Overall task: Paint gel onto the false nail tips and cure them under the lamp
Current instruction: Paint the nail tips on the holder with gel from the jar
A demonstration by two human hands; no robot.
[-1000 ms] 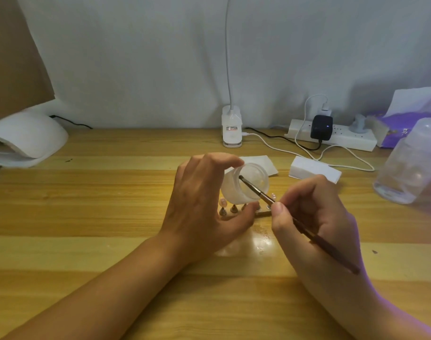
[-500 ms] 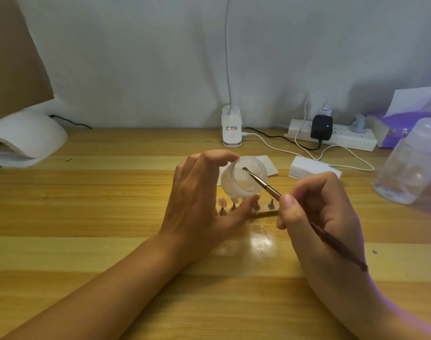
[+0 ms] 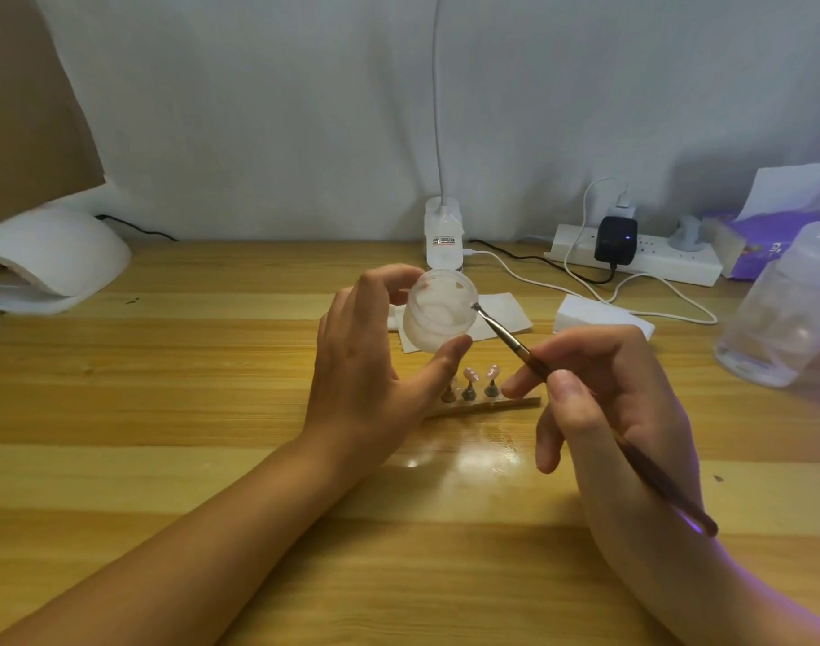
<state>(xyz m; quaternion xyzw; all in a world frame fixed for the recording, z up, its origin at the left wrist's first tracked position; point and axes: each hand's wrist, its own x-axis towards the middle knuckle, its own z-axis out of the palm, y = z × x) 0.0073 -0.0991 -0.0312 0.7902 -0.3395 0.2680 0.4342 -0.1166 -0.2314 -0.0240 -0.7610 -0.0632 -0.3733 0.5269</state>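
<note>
My left hand (image 3: 375,370) grips a small open translucent gel jar (image 3: 438,310), tilted with its mouth facing me, above the desk centre. My right hand (image 3: 603,403) pinches a thin brown brush (image 3: 520,347); its tip touches the jar's right rim. Below the jar a narrow wooden strip (image 3: 492,405) holds small stands with pink false nail tips (image 3: 480,375); my left thumb hides part of the row. The white curing lamp (image 3: 49,258) sits at the far left edge of the desk.
A white clip lamp base (image 3: 443,235) stands at the back centre. A power strip (image 3: 636,258) with cables lies back right, a white block (image 3: 599,314) and paper (image 3: 506,314) behind the jar. A clear plastic bottle (image 3: 785,314) and purple pack (image 3: 762,240) are at right.
My left hand has lifted the jar and tilted its mouth more toward me. The brush tip has come from inside the jar to its right rim. More nail tips show.
</note>
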